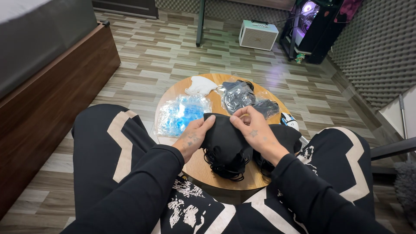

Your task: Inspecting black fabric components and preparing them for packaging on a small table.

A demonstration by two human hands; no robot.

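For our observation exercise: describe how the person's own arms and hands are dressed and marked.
Both arms wear long black sleeves ending in ribbed cuffs at the wrists. The left hand and right hand are bare, with no gloves, and each carries small dark tattoo marks on its back. No watch or bracelet shows.

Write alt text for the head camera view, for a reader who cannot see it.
A seated person's left hand and right hand pinch the top edge of a black face mask over a small round wooden table. Behind it lie a clear bag of blue masks, a white mask and bagged black masks.
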